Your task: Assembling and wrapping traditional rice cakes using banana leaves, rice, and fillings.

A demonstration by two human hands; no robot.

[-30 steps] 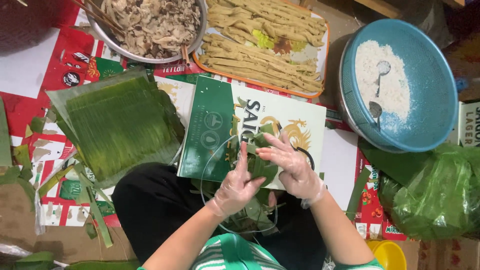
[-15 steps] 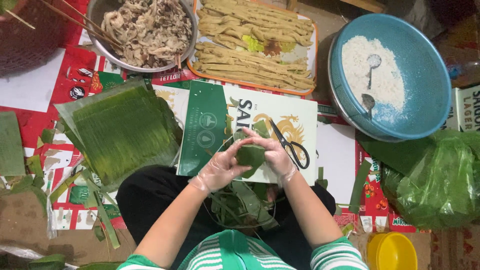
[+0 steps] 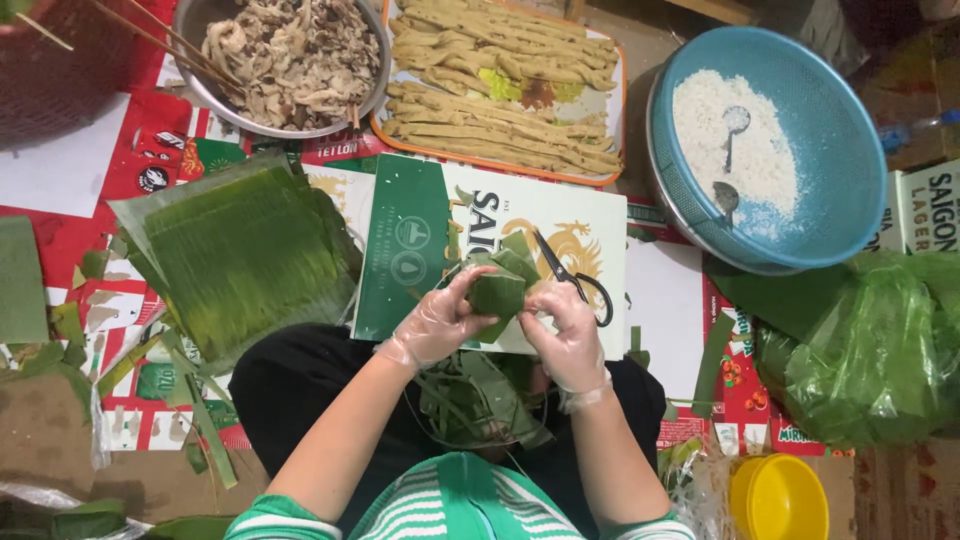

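While the leaf parcel [image 3: 497, 292] sits between both gloved hands above the lap, left hand [image 3: 432, 325] and right hand [image 3: 566, 335] pinch its sides; 0.5 s earlier they huddled closer together.

Even, fairly bright overhead light, soft shadows only. Mild glare on the clear gloves of the left hand [image 3: 435, 325] and right hand [image 3: 565, 335], and on the shiny green plastic bag [image 3: 870, 350]. White rice [image 3: 730, 150] close to overexposed. Centre sharp; corners darker, slightly soft. Wide-angle bend near the edges. Slight compression noise in the dark lap area.
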